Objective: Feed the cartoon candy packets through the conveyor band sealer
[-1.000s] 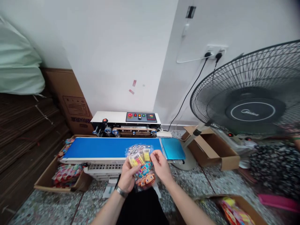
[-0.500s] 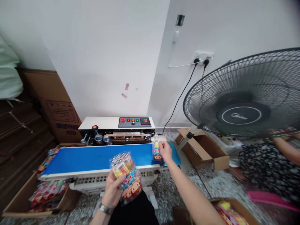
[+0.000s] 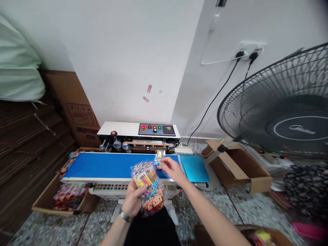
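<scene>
My left hand [image 3: 135, 198], wearing a metal watch, grips a stack of clear printed plastic packets [image 3: 151, 191] with cartoon faces, held in front of the belt. My right hand [image 3: 173, 169] reaches over the belt, its fingers pinched at the lower right edge of a single matching packet [image 3: 159, 156]. That packet's top edge is near the entry side of a band sealing machine [image 3: 120, 129]. Its lower part is hidden behind the fingers and the stack. The blue conveyor belt [image 3: 102, 166] runs along the machine's front.
A large black fan [image 3: 282, 112] stands on the right, near an open cardboard box [image 3: 238, 167]. At the left, a box [image 3: 46, 201] contains several filled packets. Another box [image 3: 276, 235] is at the bottom right. Power cords [image 3: 217, 92] hang from the wall socket. Part of another person's patterned clothing [image 3: 304, 191] shows at right.
The single packet and my right hand have moved left along the belt, away from its right end. My left hand still grips the stack. The camera view has shifted.
</scene>
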### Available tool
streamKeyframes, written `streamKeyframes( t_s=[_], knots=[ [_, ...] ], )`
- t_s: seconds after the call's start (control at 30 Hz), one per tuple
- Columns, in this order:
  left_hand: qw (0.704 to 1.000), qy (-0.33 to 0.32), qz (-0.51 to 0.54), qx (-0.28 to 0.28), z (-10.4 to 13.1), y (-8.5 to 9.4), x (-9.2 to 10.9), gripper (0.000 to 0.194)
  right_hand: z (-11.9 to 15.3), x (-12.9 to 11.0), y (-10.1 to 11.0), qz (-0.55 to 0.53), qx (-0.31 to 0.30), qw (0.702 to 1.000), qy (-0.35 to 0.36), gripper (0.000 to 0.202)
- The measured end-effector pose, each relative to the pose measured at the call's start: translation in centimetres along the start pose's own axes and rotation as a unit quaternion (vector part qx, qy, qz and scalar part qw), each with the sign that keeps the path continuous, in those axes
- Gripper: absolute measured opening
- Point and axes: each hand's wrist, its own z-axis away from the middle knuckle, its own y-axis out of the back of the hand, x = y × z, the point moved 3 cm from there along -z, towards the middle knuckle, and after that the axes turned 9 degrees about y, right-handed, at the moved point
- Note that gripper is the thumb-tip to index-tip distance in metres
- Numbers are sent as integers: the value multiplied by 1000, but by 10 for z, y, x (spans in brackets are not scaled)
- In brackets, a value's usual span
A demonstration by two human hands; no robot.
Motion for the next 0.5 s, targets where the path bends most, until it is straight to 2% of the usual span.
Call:
streamKeyframes(
  t_s=[0.03,0.1,0.2,0.37,0.43,0.5],
  knots=[
    [1000,-1,3,-7,0,-2,-1,45,7,-8,-7,-36,-25,999,4,23],
    [1000,-3,8,-25,-1,-6,-3,47,16,-19,-16,-57,-33,998,1,22],
    [999,-7,10,-37,0,-12,-5,48,22,-25,-18,-25,4,1000,10,25],
    [1000,-14,10,-25,0,-14,-6,48,28,-34,-11,7,66,998,12,24],
    [1000,-15,6,-18,-1,-14,-6,49,31,-44,-10,36,54,997,31,25],
    [1000,-20,3,-6,-2,-14,-6,48,34,-55,-11,95,13,994,59,32]
  ],
)
